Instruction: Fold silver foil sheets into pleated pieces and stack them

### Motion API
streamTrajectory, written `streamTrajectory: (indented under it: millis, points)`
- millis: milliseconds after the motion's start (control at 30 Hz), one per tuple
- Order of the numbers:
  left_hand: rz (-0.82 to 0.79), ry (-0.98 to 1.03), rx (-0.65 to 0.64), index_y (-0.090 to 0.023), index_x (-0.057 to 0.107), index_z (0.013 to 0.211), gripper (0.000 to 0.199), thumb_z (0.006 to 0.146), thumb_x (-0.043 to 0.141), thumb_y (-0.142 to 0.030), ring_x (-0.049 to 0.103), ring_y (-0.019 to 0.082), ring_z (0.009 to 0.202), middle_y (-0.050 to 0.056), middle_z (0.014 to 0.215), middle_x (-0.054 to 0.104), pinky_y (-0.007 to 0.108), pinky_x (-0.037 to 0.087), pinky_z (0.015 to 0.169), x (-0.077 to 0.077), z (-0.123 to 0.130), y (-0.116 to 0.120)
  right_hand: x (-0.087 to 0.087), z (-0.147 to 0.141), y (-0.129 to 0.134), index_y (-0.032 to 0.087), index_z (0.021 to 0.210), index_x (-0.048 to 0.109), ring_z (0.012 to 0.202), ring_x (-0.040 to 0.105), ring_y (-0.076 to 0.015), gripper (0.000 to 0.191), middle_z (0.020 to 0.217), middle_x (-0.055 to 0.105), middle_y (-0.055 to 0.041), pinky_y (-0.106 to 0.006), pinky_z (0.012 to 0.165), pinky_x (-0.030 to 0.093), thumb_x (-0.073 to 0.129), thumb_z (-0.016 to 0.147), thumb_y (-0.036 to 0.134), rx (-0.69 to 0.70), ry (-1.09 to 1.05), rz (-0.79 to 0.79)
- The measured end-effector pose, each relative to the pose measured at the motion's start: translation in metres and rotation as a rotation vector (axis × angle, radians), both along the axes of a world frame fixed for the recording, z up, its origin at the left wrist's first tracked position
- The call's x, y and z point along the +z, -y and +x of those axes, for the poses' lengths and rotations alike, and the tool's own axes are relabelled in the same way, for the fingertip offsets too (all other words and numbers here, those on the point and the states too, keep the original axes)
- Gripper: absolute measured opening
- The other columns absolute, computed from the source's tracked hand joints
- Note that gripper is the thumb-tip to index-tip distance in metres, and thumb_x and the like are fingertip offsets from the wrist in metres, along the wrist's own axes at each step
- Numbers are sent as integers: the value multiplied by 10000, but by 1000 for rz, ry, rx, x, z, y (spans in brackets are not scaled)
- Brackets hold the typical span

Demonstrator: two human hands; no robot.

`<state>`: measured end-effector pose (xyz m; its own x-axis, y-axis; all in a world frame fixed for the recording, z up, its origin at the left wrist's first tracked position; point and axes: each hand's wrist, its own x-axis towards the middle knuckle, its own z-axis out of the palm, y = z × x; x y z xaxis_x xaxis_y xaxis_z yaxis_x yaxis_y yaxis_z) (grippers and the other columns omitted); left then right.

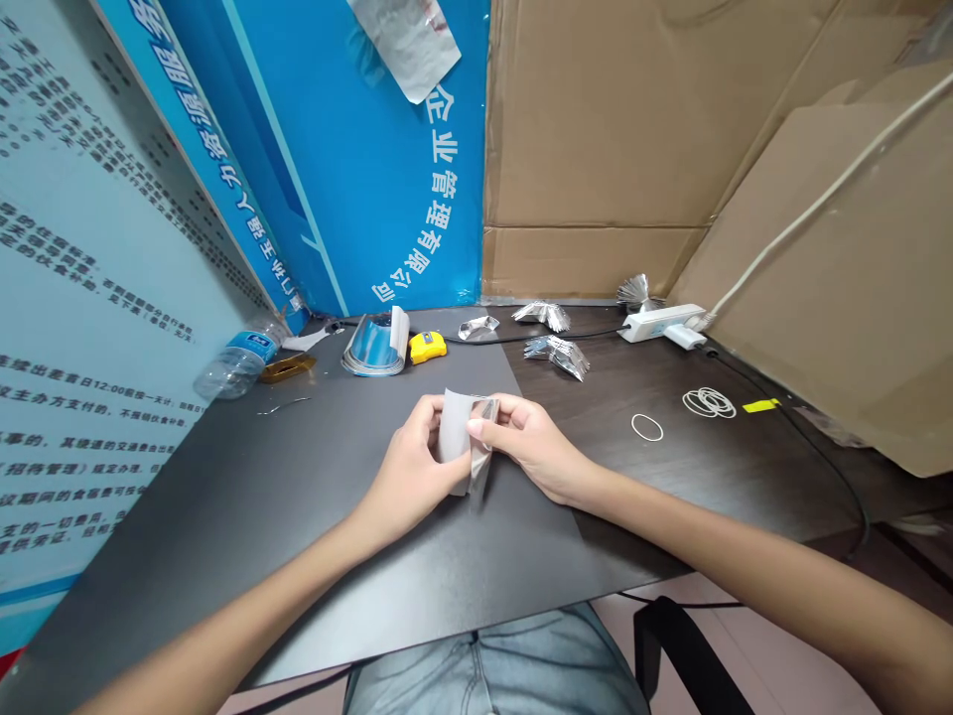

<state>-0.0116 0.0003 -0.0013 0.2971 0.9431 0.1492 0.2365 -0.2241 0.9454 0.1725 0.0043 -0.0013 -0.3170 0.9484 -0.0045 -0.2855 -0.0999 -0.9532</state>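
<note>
Over the middle of the desk, my left hand grips a curved grey sheet, thumb in front and fingers behind. My right hand pinches a shiny, clear-looking strip at the sheet's right edge. Whether the strip is joined to the sheet I cannot tell. Behind my hands lie a curled stack of blue-and-silver sheets and a yellow tape measure. Fanned bundles of silver strips rest farther back to the right.
A plastic bottle lies by the left panel, near a brown tape piece. At the right are a white power strip, several white rubber bands and a yellow tag. Cardboard walls the back.
</note>
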Motion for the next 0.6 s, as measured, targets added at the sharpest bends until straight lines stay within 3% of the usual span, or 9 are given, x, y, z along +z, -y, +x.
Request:
streamTrajectory:
  millis: [133, 267, 400, 600]
  points:
    - [35, -6, -102, -235, 514, 1326, 536, 860, 766, -316, 655, 254, 1170, 102, 1339, 652, 362, 520, 976, 8, -5, 0, 1, 4, -3, 154, 892, 632, 726, 563, -107, 364, 808, 616, 9, -259, 723, 474, 858, 775, 415, -14, -21, -34]
    - [-94, 193, -201, -203, 526, 1330, 411, 972, 638, -371, 662, 250, 1166, 123, 1333, 661, 360, 516, 985, 11, -8, -4, 3, 7, -5, 152, 973, 652, 748, 601, -124, 398, 851, 649, -12, -286, 750, 511, 863, 771, 421, -5, -35, -42]
    - [-73, 230, -117, -187, 618, 1195, 358, 927, 718, -402, 678, 239, 1102, 103, 1206, 713, 338, 515, 968, 12, -8, -8, 2, 6, -4, 159, 941, 671, 753, 601, -128, 378, 857, 656, -16, -272, 731, 491, 855, 781, 448, -26, 109, 64]
    - [62, 141, 12, -205, 710, 1140, 364, 846, 813, -394, 687, 187, 877, 55, 990, 739, 281, 537, 779, 18, -9, -8, 3, 5, 2, 178, 929, 688, 779, 623, -148, 323, 855, 669, -19, -283, 736, 501, 814, 826, 456, -12, 254, 198]
